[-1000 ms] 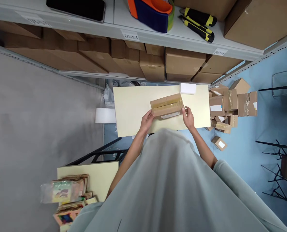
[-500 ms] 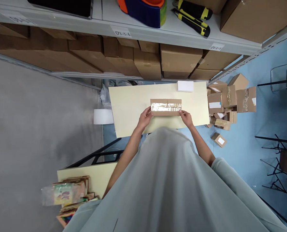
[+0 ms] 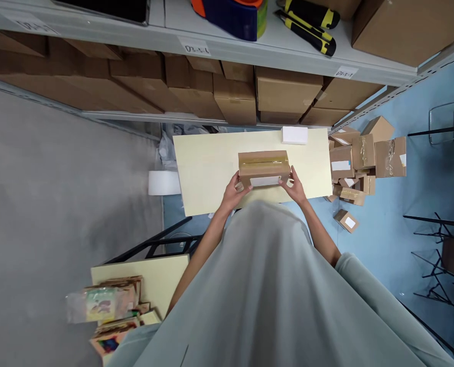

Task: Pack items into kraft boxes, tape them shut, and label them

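Between my two hands is a long brown cardboard box [image 3: 263,169] with a strip of clear tape along its top and a white label on the side facing me. My left hand [image 3: 234,192] grips its left end, thumb on the near lower edge. At the right end, my right hand [image 3: 295,188] holds it with the thumb by the label and the fingers up along the end. The box is tilted, over the pale yellow table [image 3: 207,173]; whether it touches the tabletop I cannot tell. Farther back on the table lies a small white box [image 3: 295,135].
Above the table, a metal shelf [image 3: 227,48] carries a tape dispenser [image 3: 230,18], yellow-black utility knives [image 3: 307,30] and cardboard boxes [image 3: 288,92]. Taped parcels [image 3: 362,150] are piled right of the table. A lower surface [image 3: 161,280] at left bears a stack of packaged items [image 3: 112,306].
The box has been tipped so its labelled side now shows below the taped top. Both hands have shifted their grip on its ends, thumbs now at the near side.
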The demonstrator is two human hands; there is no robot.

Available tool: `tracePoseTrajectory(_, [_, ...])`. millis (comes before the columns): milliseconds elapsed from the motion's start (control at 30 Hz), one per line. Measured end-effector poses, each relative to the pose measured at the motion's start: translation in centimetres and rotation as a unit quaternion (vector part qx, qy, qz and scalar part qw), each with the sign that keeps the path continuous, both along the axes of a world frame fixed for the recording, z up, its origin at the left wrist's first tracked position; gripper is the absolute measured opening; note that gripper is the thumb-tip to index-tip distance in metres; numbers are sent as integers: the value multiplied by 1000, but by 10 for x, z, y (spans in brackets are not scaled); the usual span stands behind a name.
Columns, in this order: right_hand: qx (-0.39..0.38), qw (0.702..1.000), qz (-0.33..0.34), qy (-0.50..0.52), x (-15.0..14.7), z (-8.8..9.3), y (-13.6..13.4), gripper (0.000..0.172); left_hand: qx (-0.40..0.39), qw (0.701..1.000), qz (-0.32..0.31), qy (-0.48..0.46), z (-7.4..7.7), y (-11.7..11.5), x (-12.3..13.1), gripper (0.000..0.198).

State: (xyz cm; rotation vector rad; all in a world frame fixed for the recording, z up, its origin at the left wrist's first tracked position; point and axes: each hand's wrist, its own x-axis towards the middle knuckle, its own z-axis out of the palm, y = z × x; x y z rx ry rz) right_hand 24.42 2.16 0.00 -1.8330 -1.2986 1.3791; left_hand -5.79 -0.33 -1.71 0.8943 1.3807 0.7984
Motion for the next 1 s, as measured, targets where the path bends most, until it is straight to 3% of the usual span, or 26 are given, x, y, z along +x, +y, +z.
tracePoseTrajectory(67, [21,1000,-4,-14,6,3,1,114,3,1000,7,27,3,-3,-4,102])
tracePoseTrajectory(233, [46,999,1,-19,16,2,12,70,11,999,43,29,-6,-1,-8,87])
tracePoseTrajectory(367, [21,999,8,-35,13,-7,19,58,-6,999,40,19,-20,3,-5,84])
tracePoseTrajectory(567, [5,999,17,-32,12,-19,16,60,-27,999,28,26,-31,-1,-7,88])
tracePoseTrajectory(800, [-65,998,-20,4,31,-31,-11,63,-83,996,17,32,-36,-25,-14,102])
tracePoseTrajectory(1000, [-68,995,33,64,26,-38,-27,74,-91,996,-1,20,-34,-32,-14,107])
